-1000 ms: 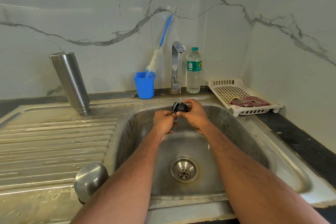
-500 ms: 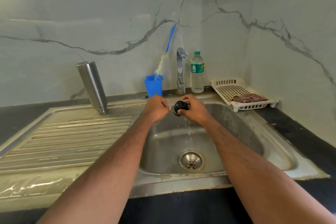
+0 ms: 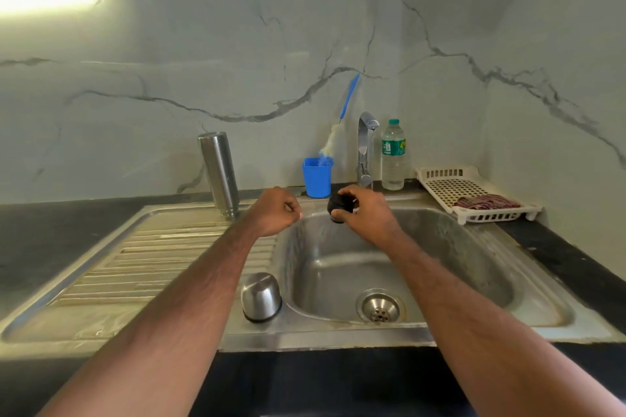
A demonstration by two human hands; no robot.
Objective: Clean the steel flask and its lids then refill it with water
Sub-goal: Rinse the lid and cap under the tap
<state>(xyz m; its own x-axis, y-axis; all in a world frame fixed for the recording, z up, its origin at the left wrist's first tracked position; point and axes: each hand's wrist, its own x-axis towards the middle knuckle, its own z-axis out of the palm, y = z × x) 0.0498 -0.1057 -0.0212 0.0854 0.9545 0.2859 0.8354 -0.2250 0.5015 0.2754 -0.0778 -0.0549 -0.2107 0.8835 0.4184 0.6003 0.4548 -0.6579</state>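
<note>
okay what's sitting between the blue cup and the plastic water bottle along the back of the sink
In the head view, the steel tap stands between the blue cup and the water bottle. Nothing else shows in that stretch.

This is a home kitchen, at the washing-up corner. Below the person's right hand (image 3: 367, 213) lies a stainless steel sink basin (image 3: 474, 247) with a round drain strainer (image 3: 380, 306), and under the left hand (image 3: 276, 211) runs its ribbed steel draining board (image 3: 152, 257), set in a dark stone countertop (image 3: 50, 227). Just beyond the right hand a chrome tap (image 3: 365, 149) rises against a white grey-veined marble wall (image 3: 169, 78). Beside the tap stand a blue plastic cup holding a blue-handled bottle brush (image 3: 317, 179) and a clear plastic water bottle (image 3: 393, 156); further right of the hand sits a white perforated plastic drying tray (image 3: 450, 186).
</note>
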